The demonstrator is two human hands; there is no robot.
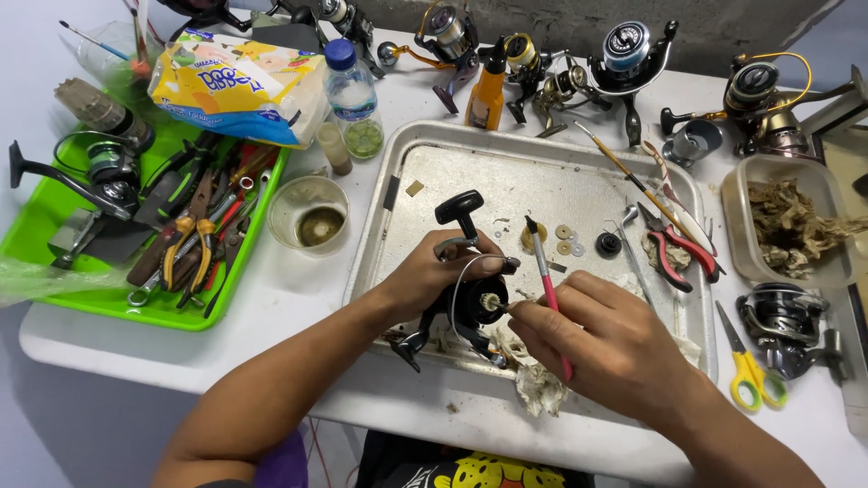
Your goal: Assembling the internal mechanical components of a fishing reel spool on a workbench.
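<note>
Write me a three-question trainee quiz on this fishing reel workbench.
1. True or false: the left hand grips the black fishing reel over the metal tray.
2. What does the right hand hold? A) yellow scissors B) pink brush C) red pliers
3. Fill in: the pliers and wrenches at the left lie in a ____ tray.

Key
1. True.
2. B, the pink brush; the yellow scissors lie on the table and the red pliers in the metal tray.
3. Green: the green tray.
</note>
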